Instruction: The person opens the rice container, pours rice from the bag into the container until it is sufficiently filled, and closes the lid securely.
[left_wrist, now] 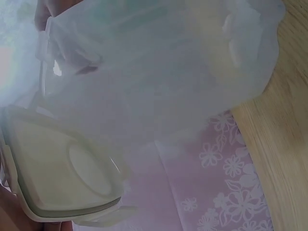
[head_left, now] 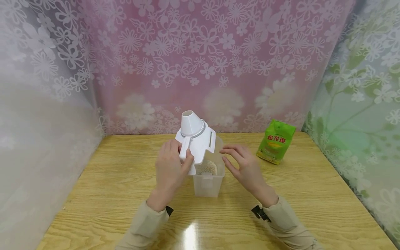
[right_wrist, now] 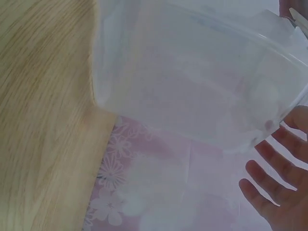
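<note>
In the head view my left hand (head_left: 170, 163) grips a white lid (head_left: 197, 147) by its edge, thumb on the near side. A tapered white cup (head_left: 191, 124) sits on top of that lid. The lid is tilted over the left part of a translucent plastic container (head_left: 207, 185), which stands upright with pale grain (head_left: 207, 168) inside. The lid's underside (left_wrist: 53, 159) shows in the left wrist view, apart from the container wall (left_wrist: 144, 72). My right hand (head_left: 245, 166) is at the container's right rim, its fingers loosely bent and spread, fingertips (right_wrist: 255, 166) close by the wall.
A green bag with red lettering (head_left: 276, 141) stands upright at the back right of the wooden table (head_left: 125, 194). Pink floral curtain (head_left: 200, 69) hangs behind the table, with pale floral sheets at both sides.
</note>
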Action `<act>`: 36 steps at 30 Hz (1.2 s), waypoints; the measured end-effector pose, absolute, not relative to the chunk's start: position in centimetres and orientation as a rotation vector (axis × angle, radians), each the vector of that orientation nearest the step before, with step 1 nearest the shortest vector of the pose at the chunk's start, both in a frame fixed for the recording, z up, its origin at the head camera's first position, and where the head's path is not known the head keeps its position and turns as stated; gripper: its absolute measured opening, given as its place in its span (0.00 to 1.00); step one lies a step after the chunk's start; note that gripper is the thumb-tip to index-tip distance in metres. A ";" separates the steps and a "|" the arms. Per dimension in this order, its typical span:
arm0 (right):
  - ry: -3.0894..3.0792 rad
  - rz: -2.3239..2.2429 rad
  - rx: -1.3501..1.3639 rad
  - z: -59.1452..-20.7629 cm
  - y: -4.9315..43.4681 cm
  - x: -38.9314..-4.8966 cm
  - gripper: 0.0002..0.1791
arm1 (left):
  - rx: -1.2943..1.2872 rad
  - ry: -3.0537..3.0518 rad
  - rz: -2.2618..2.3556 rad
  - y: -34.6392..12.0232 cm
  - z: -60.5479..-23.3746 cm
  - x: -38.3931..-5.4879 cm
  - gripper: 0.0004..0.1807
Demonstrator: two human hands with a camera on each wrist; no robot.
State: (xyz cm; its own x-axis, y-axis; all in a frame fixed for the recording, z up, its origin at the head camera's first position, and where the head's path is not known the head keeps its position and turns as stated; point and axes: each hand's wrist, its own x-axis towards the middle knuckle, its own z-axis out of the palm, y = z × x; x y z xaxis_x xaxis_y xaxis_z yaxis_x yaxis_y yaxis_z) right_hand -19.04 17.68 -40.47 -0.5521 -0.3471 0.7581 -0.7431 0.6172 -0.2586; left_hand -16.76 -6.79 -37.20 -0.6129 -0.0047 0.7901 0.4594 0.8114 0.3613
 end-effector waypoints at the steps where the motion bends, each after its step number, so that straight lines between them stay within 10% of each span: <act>1: -2.180 0.748 0.852 -40.6 17.7 -19.1 0.12 | -0.329 -2.139 -0.694 -7.1 -37.2 -16.8 0.14; 36: -2.221 0.724 0.853 -40.8 17.9 -19.1 0.10 | -0.221 -2.504 -0.421 -16.2 -43.9 -17.0 0.14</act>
